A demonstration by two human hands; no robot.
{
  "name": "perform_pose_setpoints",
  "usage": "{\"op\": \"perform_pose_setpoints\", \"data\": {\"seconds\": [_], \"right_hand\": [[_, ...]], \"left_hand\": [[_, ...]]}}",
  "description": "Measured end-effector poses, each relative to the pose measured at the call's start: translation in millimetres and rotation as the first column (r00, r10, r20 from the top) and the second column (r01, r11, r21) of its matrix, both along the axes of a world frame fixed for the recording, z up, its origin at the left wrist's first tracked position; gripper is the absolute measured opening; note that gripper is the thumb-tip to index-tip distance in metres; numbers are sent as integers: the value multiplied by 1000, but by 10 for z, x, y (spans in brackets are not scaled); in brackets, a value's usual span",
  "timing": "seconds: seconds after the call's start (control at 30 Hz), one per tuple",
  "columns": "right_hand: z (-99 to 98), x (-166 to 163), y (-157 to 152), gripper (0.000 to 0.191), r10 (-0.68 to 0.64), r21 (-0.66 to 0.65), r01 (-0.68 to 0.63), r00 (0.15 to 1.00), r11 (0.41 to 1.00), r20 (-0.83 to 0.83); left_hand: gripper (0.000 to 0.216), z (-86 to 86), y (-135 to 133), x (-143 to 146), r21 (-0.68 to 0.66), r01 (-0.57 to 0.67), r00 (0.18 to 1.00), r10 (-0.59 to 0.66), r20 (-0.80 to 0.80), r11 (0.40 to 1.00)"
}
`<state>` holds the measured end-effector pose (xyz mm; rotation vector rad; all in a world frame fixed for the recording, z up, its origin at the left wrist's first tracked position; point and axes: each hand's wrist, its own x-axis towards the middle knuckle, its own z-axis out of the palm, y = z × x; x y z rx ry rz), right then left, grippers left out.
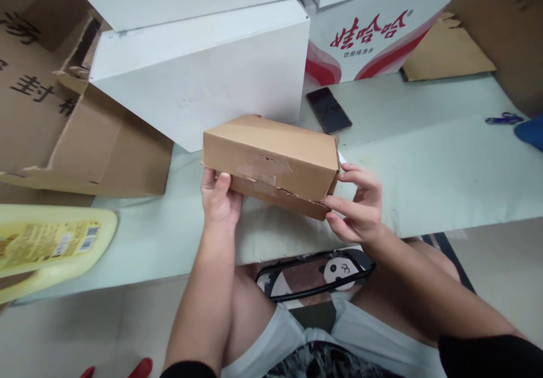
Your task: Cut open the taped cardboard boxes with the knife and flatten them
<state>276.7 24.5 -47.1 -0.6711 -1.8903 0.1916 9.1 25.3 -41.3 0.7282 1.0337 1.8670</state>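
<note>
A small brown cardboard box [271, 160] is held tilted above the near part of the pale table [424, 157]. My left hand [220, 197] grips its left end from below, thumb pressed on the front near the bottom edge. At the right end, my right hand [358, 205] has its fingertips on the box's corner and side flap. A torn strip of clear tape and a seam run along the front face. A bit of something white shows behind the right end. The underside and back of the box are hidden.
A dark phone [328, 110] lies behind the box. White cartons [203, 72] and a red-and-white carton [360, 44] stand at the back. Large brown cartons [123, 146] and a yellow bottle [55, 248] are on the left. A blue object [530, 133] sits far right.
</note>
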Motion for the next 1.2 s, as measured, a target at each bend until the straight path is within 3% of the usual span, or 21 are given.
{"op": "perform_pose_setpoints", "data": {"seconds": [0.27, 0.5, 0.7, 0.8, 1.0, 1.2], "right_hand": [[-54, -79, -17, 37, 84, -83, -85, 996, 993, -9], [20, -53, -34, 21, 206, -190, -192, 977, 963, 59], [159, -114, -115, 14, 75, -186, -36, 976, 982, 207], [160, -130, -132, 6, 80, -230, -25, 969, 973, 233], [136, -80, -68, 8, 227, -339, -150, 953, 929, 201], [111, -85, -80, 20, 333, -326, -277, 934, 904, 132]], "left_hand": [[54, -29, 27, -76, -80, -8, 992, 18, 125, 997], [54, -13, 33, -61, -53, -6, 992, 12, 126, 999], [57, 1, 35, -26, -55, -17, 994, 23, 110, 998], [54, -8, 22, -13, -51, -31, 995, 35, 96, 998], [55, -32, 5, -15, -54, -7, 995, 12, 101, 998], [46, -42, 2, -46, -66, 4, 987, 6, 163, 998]]}}
